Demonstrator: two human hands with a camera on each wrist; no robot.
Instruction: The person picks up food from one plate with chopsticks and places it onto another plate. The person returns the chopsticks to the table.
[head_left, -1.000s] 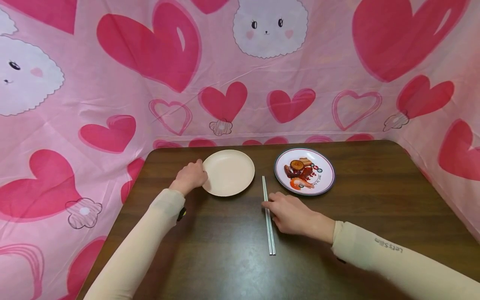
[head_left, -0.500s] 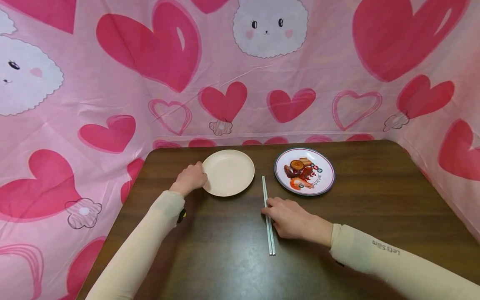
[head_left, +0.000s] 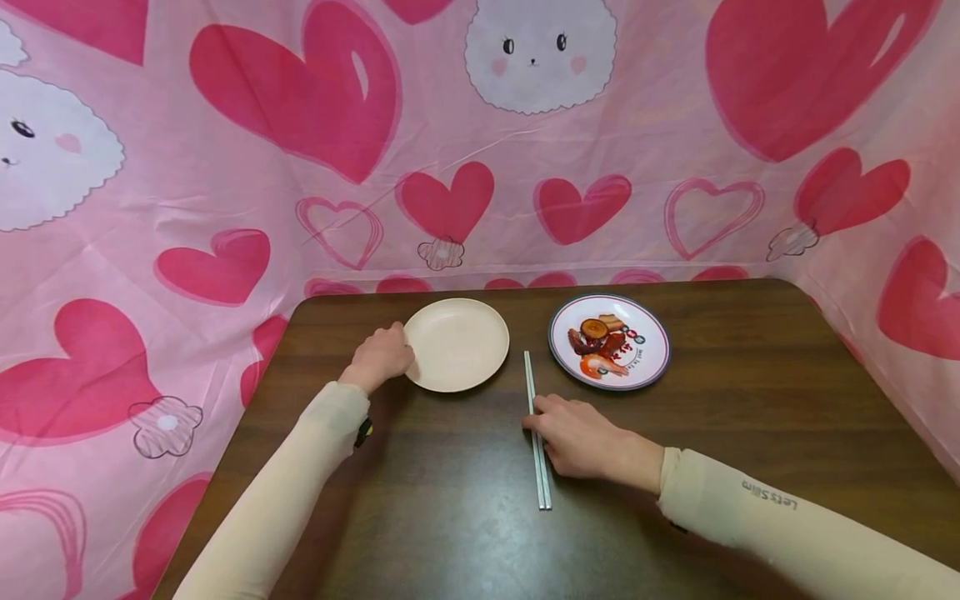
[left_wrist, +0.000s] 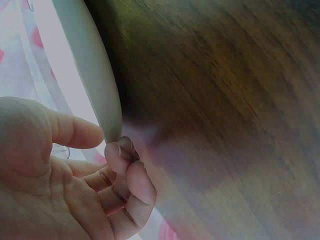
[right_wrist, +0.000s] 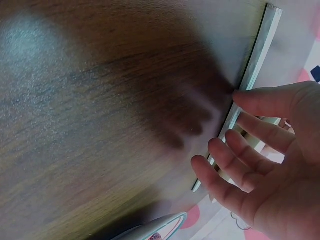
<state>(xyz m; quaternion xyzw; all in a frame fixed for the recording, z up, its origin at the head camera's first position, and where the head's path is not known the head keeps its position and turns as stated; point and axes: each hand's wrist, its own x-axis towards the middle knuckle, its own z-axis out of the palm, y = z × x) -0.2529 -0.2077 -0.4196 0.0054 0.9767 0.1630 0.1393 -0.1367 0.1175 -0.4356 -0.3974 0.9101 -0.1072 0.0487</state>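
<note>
A plain cream plate (head_left: 459, 343) lies at the back of the table, left of the middle. My left hand (head_left: 378, 358) grips its left rim; in the left wrist view the thumb and curled fingers (left_wrist: 141, 181) meet at the plate's edge. A pair of pale metallic chopsticks (head_left: 542, 482) lies lengthwise on the table, side by side. Around their middle, my right hand (head_left: 583, 437) pinches them, the thumb on one side and the index finger on the other. In the right wrist view the other fingers (right_wrist: 220, 187) are spread loosely beside the chopsticks.
Behind the right hand stands a white plate (head_left: 651, 329) with a blue rim, showing a shrimp and other food, perhaps printed. The brown wooden table (head_left: 442, 533) ends at a pink heart-patterned cloth (head_left: 510, 150) at the back and sides.
My right hand has slid slightly toward me along the chopsticks, which stay in place. The left hand and both plates have hardly moved.
</note>
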